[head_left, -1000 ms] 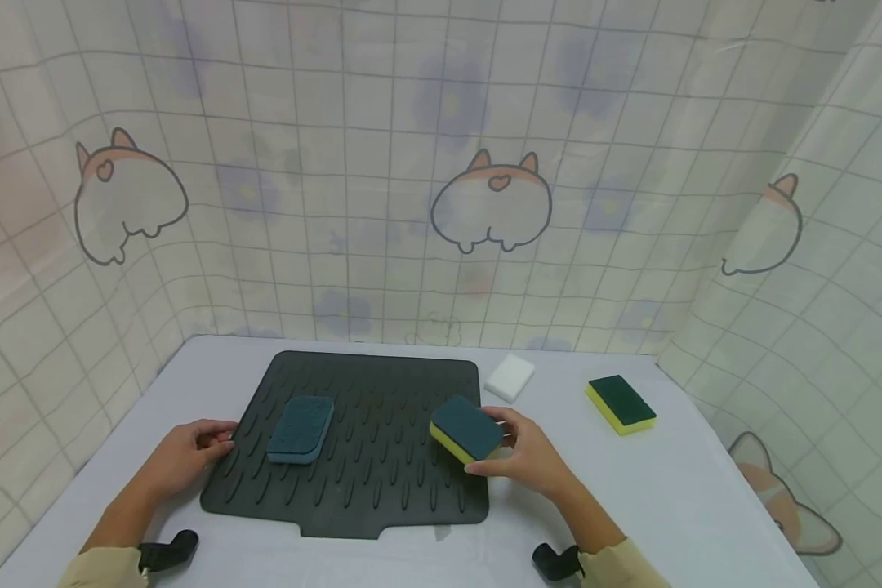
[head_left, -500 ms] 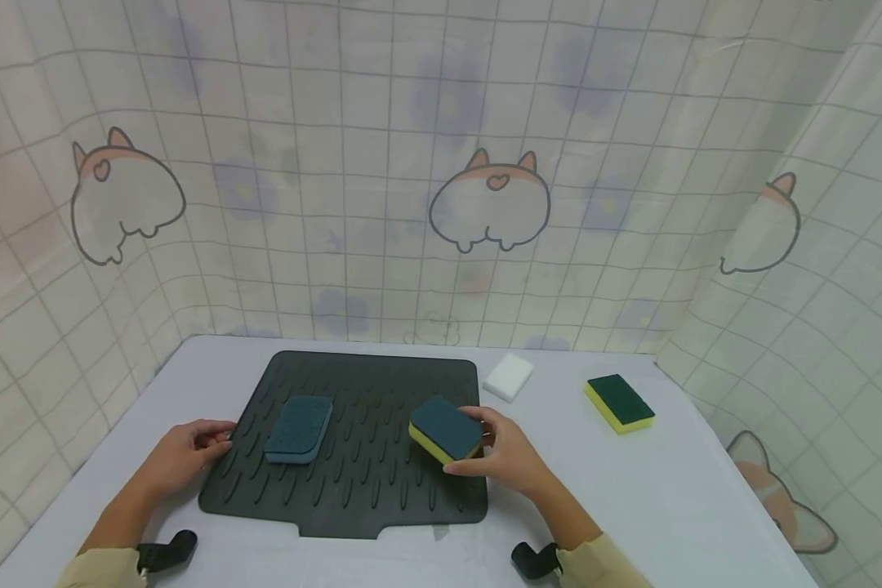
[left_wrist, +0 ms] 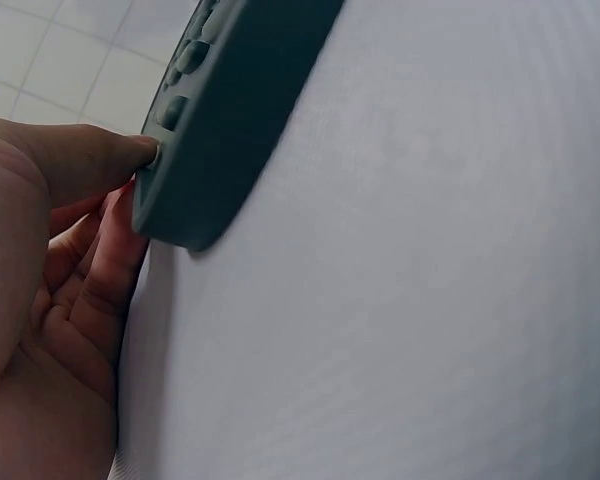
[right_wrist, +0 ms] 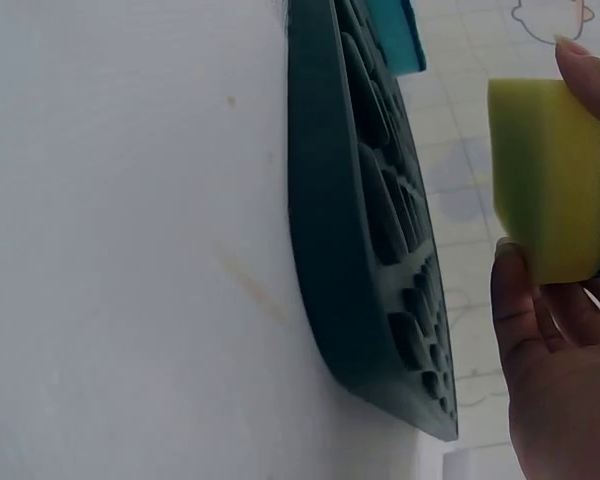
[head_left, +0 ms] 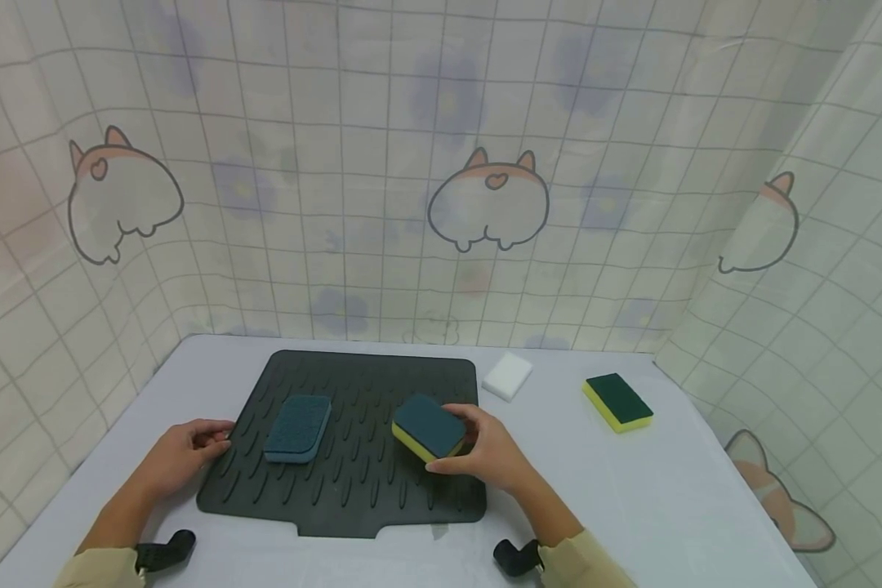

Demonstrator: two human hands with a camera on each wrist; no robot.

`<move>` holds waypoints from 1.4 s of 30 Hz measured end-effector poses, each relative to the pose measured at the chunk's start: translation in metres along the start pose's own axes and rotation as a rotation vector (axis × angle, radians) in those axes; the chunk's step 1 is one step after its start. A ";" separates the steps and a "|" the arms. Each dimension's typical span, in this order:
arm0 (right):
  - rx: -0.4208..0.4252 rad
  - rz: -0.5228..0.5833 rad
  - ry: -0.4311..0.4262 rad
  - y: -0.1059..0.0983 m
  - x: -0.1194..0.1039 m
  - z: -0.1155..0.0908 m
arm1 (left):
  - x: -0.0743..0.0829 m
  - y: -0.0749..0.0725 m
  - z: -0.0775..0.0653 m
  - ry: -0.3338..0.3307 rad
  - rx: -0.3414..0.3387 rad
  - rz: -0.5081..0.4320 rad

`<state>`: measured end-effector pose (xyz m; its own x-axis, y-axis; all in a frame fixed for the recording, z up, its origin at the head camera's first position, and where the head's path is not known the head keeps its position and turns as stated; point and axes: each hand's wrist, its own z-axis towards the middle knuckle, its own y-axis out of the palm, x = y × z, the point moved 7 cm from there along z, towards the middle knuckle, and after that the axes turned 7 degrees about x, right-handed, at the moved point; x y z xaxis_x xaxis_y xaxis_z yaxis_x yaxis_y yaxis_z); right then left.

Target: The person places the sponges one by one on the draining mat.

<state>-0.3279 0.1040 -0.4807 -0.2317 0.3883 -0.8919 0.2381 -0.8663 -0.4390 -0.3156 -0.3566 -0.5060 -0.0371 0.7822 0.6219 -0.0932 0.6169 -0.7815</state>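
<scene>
My right hand [head_left: 488, 447] pinches a yellow sponge [head_left: 428, 426] with a dark blue-green scouring face on top. The sponge is held above the right half of a dark ridged drying mat [head_left: 367, 514], and in the right wrist view its yellow foam [right_wrist: 550, 180] shows between thumb and fingers, apart from the mat. At the mat's left edge, my left hand [head_left: 184, 456] grips the rim; the left wrist view has the thumb on top and the fingers against the side. A blue sponge [head_left: 297, 429] lies on the left part of the mat.
Right of the mat's back corner lies a white sponge block [head_left: 508, 376]. Further right is a yellow sponge with a dark green face [head_left: 618, 403]. A white cloth covers the table [head_left: 632, 506]. A patterned curtain [head_left: 382, 163] surrounds its back and sides.
My right hand has carried the yellow sponge left over the mat, from near its right edge toward the middle. The left hand keeps its place at the rim.
</scene>
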 end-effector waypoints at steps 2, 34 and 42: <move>-0.002 0.005 0.003 0.002 -0.001 0.001 | 0.000 0.000 0.000 0.000 0.001 -0.001; 0.008 -0.037 -0.013 0.034 -0.006 0.016 | -0.004 0.003 0.001 -0.003 0.004 0.004; 0.043 -0.067 0.008 0.042 -0.011 0.024 | -0.002 0.001 0.001 -0.005 0.007 0.000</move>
<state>-0.3379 0.0557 -0.4866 -0.2384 0.4483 -0.8615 0.1819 -0.8507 -0.4931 -0.3165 -0.3574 -0.5076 -0.0421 0.7816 0.6223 -0.0999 0.6165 -0.7810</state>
